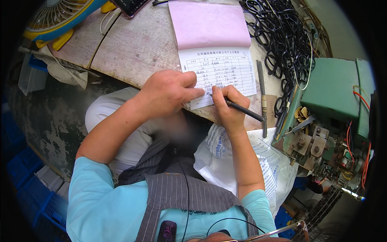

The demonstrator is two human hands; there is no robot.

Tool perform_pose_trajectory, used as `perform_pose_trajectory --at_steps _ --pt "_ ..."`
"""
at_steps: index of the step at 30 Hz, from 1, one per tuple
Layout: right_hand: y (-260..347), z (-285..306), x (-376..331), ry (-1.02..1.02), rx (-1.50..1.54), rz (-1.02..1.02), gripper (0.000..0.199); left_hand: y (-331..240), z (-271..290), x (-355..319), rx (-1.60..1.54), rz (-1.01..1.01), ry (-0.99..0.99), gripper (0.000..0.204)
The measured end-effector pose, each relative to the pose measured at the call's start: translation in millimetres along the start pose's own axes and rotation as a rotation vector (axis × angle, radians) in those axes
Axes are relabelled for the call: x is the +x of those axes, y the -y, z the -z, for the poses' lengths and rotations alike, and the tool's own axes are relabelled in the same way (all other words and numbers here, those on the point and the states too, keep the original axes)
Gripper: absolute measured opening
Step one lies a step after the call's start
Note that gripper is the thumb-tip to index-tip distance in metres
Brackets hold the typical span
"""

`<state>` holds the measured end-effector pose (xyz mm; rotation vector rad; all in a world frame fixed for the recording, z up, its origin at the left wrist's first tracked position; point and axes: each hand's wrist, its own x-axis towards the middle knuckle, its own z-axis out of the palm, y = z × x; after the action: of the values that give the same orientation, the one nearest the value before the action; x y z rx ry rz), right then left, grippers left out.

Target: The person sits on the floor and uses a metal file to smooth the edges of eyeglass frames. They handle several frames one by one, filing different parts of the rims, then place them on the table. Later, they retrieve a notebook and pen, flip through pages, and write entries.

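Observation:
My right hand [230, 105] grips a black pen [245, 110], its tip on the lower rows of a printed form [225, 68]. Handwriting fills several rows of the form's table. My left hand [171, 92] rests at the form's lower left, index finger stretched toward the pen tip and the other fingers curled. The form belongs to a pad whose pink sheet [209, 26] is folded back beyond it. Just right of the form lies a thin dark rod [263, 97] with a wrapped band.
Black eyeglass frames [278, 40] are heaped at the back right. A green machine [332, 88] with metal clamps and red wires stands at the right. A blue and yellow fan [60, 18] sits at the far left on the worn table [129, 48]. Blue crates [36, 197] stand at lower left.

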<state>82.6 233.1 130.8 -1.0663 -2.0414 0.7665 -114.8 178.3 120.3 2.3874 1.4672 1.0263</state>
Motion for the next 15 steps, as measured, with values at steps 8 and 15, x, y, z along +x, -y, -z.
perform_pose_trajectory --at_steps 8,15 --pt "-1.1 0.0 0.4 0.005 -0.004 0.043 0.024 0.3 0.2 0.1 -0.005 -0.002 0.007 0.023" --pt "-1.3 0.2 0.2 0.006 -0.019 0.026 0.026 0.9 -0.3 -0.4 -0.006 -0.002 0.001 0.023"
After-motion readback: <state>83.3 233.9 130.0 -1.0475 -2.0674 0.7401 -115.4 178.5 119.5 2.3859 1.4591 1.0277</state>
